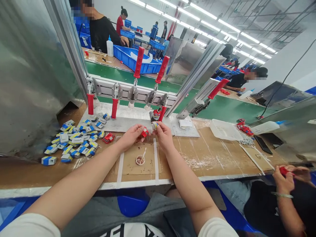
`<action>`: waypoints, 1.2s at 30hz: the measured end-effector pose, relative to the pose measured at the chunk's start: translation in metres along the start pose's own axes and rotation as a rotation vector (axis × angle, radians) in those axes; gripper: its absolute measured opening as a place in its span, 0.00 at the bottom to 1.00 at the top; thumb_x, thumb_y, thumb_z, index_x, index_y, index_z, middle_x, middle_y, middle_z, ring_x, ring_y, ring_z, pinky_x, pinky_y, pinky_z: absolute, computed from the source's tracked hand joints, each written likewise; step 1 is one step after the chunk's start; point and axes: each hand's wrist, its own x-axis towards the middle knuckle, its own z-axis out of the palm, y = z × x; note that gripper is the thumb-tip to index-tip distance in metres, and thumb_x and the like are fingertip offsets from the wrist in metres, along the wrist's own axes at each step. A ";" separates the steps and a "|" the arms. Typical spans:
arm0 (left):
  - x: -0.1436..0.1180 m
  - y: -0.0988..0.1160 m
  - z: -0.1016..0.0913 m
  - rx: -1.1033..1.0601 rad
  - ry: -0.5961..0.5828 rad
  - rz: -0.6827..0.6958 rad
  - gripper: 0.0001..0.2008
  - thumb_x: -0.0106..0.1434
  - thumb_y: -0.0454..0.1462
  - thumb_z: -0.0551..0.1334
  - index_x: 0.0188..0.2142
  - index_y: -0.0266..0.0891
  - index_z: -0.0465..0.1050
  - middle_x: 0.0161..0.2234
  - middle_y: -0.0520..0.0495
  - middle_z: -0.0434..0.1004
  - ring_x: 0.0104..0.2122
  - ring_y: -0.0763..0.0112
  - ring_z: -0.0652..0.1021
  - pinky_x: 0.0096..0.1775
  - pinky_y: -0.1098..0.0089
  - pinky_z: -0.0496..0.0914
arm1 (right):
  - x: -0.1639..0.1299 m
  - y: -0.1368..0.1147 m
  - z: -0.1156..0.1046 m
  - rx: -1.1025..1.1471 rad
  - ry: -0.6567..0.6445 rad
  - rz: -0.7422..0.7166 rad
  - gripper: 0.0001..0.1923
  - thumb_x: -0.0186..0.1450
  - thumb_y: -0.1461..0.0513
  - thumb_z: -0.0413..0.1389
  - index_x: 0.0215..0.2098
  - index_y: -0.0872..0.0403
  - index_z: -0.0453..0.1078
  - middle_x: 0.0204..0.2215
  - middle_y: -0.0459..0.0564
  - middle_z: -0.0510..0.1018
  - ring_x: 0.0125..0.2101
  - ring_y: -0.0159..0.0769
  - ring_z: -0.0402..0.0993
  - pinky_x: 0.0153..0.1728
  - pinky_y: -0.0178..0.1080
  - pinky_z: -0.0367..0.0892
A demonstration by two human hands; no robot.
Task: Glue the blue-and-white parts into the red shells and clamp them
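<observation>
My left hand [132, 135] pinches a small red plastic part [144, 132] above the brown worktop [209, 154]. Right beside it, my right hand [164, 135] holds a small white-and-blue part [154, 125], and the two parts nearly touch. A pile of several white, blue and yellow parts [74, 140] lies to the left of my hands, with a loose red part [108, 137] at its edge. Just below my hands stands a small white cup with a stick [140, 159] in it.
A row of red-handled toggle clamps [134, 82] stands on a fixture plate behind my hands. A clear tray [223, 129] and red parts [243, 127] lie to the right. A co-worker's hands [287, 176] hold a red piece at the right. A green conveyor [222, 108] runs behind.
</observation>
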 end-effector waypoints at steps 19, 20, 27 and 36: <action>-0.010 0.021 0.005 -0.068 0.029 -0.512 0.20 0.68 0.50 0.54 0.24 0.41 0.64 0.11 0.55 0.56 0.10 0.79 0.50 0.15 0.74 0.43 | -0.012 -0.005 -0.003 -0.591 -0.362 -0.512 0.16 0.74 0.50 0.58 0.56 0.40 0.81 0.44 0.53 0.73 0.42 0.41 0.71 0.45 0.48 0.74; -0.011 0.021 0.005 -0.063 0.036 -0.510 0.20 0.67 0.50 0.54 0.24 0.41 0.64 0.11 0.55 0.55 0.10 0.79 0.49 0.16 0.74 0.43 | -0.011 -0.003 -0.002 -0.594 -0.368 -0.505 0.16 0.74 0.49 0.58 0.55 0.40 0.81 0.45 0.54 0.73 0.42 0.42 0.71 0.46 0.48 0.74; -0.015 0.024 0.006 0.055 0.121 -0.267 0.20 0.65 0.55 0.59 0.36 0.40 0.72 0.16 0.54 0.66 0.12 0.80 0.52 0.19 0.74 0.43 | -0.011 -0.001 0.003 -0.692 -0.305 -0.514 0.20 0.76 0.51 0.55 0.62 0.40 0.76 0.63 0.58 0.70 0.53 0.48 0.72 0.53 0.55 0.74; -0.018 0.022 0.011 0.556 0.341 0.245 0.26 0.69 0.58 0.52 0.41 0.39 0.74 0.35 0.46 0.78 0.35 0.64 0.76 0.37 0.66 0.72 | -0.030 -0.014 0.032 -0.711 -0.240 -0.441 0.32 0.79 0.54 0.47 0.79 0.47 0.50 0.69 0.63 0.66 0.69 0.52 0.64 0.69 0.59 0.64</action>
